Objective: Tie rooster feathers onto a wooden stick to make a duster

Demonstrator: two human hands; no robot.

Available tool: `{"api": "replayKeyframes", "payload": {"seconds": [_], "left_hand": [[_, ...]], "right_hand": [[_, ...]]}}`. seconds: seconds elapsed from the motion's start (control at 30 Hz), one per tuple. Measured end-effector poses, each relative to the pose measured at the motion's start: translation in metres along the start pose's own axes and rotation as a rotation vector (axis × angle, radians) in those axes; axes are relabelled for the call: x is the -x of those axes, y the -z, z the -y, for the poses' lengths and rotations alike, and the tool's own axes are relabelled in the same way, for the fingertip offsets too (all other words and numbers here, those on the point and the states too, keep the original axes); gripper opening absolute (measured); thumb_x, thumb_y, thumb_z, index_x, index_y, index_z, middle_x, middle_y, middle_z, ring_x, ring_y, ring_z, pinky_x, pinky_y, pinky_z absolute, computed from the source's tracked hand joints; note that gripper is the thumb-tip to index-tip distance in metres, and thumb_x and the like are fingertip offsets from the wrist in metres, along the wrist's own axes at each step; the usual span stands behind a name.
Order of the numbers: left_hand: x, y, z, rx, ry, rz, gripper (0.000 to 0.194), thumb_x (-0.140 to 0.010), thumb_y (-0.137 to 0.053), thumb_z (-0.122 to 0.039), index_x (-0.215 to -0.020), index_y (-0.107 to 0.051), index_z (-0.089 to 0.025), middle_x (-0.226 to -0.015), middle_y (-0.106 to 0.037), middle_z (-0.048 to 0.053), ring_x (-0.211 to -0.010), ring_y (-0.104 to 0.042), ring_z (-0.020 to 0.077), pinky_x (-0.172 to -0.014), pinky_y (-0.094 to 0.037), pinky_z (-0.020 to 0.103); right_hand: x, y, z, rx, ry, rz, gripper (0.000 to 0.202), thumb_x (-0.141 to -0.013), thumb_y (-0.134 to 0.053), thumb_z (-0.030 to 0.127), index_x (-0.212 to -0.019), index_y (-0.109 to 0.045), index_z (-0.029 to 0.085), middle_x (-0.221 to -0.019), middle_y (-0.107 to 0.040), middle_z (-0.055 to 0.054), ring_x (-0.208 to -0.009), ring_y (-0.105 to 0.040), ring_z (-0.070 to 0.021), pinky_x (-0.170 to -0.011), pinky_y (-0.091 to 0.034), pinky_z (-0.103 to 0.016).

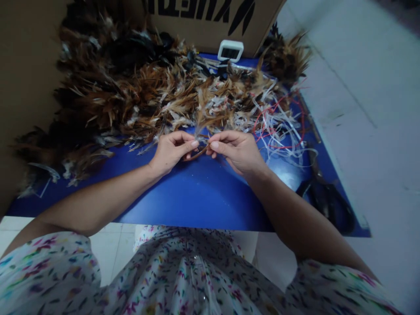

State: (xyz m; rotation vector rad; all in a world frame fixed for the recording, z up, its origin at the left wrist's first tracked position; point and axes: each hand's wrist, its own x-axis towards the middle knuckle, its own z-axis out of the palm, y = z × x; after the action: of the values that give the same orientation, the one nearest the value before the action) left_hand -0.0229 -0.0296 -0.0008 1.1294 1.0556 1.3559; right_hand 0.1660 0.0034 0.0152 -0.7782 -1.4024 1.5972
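Over the blue table (197,197), my left hand (172,153) and my right hand (238,153) are close together, thumbs and fingertips pinched. A brown feather (199,153) bends in a curve between them, one end at each hand. Pale fluff shows by the left fingertips; whether it belongs to the same feather I cannot tell. Just beyond the hands spreads a large heap of brown, black and white feathers (144,92). To the right of the heap lies a tangle of clear and red strips (278,127).
Scissors with black handles (328,201) lie at the table's right edge, near my right forearm. Behind the heap stand a cardboard box (197,28) and a small white device with a dark screen (230,51). Another brown panel (29,78) rises at the left.
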Motion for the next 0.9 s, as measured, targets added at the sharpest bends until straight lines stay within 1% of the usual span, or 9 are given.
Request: {"api": "replayKeyframes", "payload": {"seconds": [0.17, 0.27, 0.4, 0.47, 0.57, 0.67, 0.77, 0.9], "left_hand": [[-0.0002, -0.0006, -0.001, -0.012, 0.008, 0.0, 0.043, -0.06, -0.091, -0.05, -0.07, -0.067, -0.015, -0.055, -0.065, -0.001, -0.04, -0.053, 0.0062, -0.04, -0.043, 0.018], [-0.0003, 0.0001, -0.0004, -0.007, -0.005, -0.002, 0.041, -0.061, -0.09, -0.048, -0.071, -0.068, -0.015, -0.057, -0.066, -0.001, -0.041, -0.054, 0.0061, -0.041, -0.044, 0.018], [-0.0001, 0.0015, 0.0, -0.005, -0.006, 0.019, 0.039, -0.061, -0.09, -0.046, -0.071, -0.07, -0.015, -0.059, -0.068, 0.0, -0.042, -0.054, 0.0059, -0.043, -0.045, 0.018], [0.0004, 0.002, -0.0006, -0.006, 0.008, 0.049, 0.039, -0.061, -0.091, -0.047, -0.07, -0.07, -0.015, -0.058, -0.067, 0.0, -0.043, -0.054, 0.006, -0.043, -0.044, 0.018], [0.0016, 0.002, -0.0023, -0.022, 0.024, 0.106, 0.039, -0.063, -0.09, -0.047, -0.068, -0.069, -0.015, -0.051, -0.062, -0.001, -0.041, -0.051, 0.0061, -0.042, -0.042, 0.018], [0.0024, 0.0017, -0.0041, -0.049, 0.033, 0.131, 0.039, -0.064, -0.089, -0.048, -0.066, -0.068, -0.015, -0.048, -0.059, -0.002, -0.041, -0.05, 0.0064, -0.041, -0.04, 0.018], [0.0025, 0.0016, -0.0048, -0.059, 0.03, 0.137, 0.04, -0.064, -0.089, -0.049, -0.066, -0.068, -0.015, -0.051, -0.061, 0.0, -0.042, -0.051, 0.0063, -0.041, -0.041, 0.018], [0.0022, 0.0018, -0.0047, -0.065, 0.021, 0.156, 0.042, -0.063, -0.089, -0.051, -0.068, -0.069, -0.014, -0.056, -0.065, 0.001, -0.043, -0.053, 0.0063, -0.041, -0.042, 0.018]], "right_hand": [[0.0008, 0.0005, 0.0025, -0.049, -0.067, 0.033, 0.034, -0.064, -0.091, 0.042, -0.08, -0.072, 0.018, -0.068, -0.069, 0.001, -0.061, -0.065, -0.0109, -0.057, -0.052, -0.024], [0.003, 0.0007, 0.0061, -0.058, -0.107, 0.102, 0.036, -0.066, -0.09, 0.043, -0.081, -0.07, 0.017, -0.067, -0.068, 0.001, -0.06, -0.064, -0.0106, -0.056, -0.051, -0.023], [0.0049, 0.0007, 0.0087, -0.066, -0.113, 0.176, 0.034, -0.068, -0.088, 0.042, -0.08, -0.068, 0.017, -0.068, -0.067, 0.001, -0.062, -0.064, -0.0109, -0.06, -0.052, -0.025], [0.0049, 0.0006, 0.0085, -0.07, -0.111, 0.184, 0.034, -0.068, -0.088, 0.042, -0.079, -0.068, 0.017, -0.068, -0.067, 0.001, -0.062, -0.063, -0.0106, -0.06, -0.051, -0.025], [0.0043, 0.0008, 0.007, -0.076, -0.097, 0.191, 0.033, -0.069, -0.088, 0.041, -0.079, -0.068, 0.017, -0.068, -0.067, 0.001, -0.062, -0.063, -0.0101, -0.06, -0.05, -0.024], [0.0037, 0.002, 0.0054, -0.056, -0.087, 0.199, 0.034, -0.07, -0.087, 0.043, -0.079, -0.067, 0.018, -0.067, -0.067, 0.002, -0.063, -0.062, -0.0103, -0.059, -0.049, -0.024], [0.0035, 0.0032, 0.0046, -0.041, -0.086, 0.205, 0.035, -0.07, -0.087, 0.045, -0.08, -0.067, 0.018, -0.068, -0.066, 0.002, -0.063, -0.062, -0.0104, -0.059, -0.049, -0.024], [0.0032, 0.0031, 0.0048, -0.057, -0.08, 0.216, 0.032, -0.071, -0.087, 0.042, -0.08, -0.067, 0.017, -0.067, -0.066, 0.002, -0.062, -0.061, -0.0101, -0.06, -0.049, -0.024]]}}
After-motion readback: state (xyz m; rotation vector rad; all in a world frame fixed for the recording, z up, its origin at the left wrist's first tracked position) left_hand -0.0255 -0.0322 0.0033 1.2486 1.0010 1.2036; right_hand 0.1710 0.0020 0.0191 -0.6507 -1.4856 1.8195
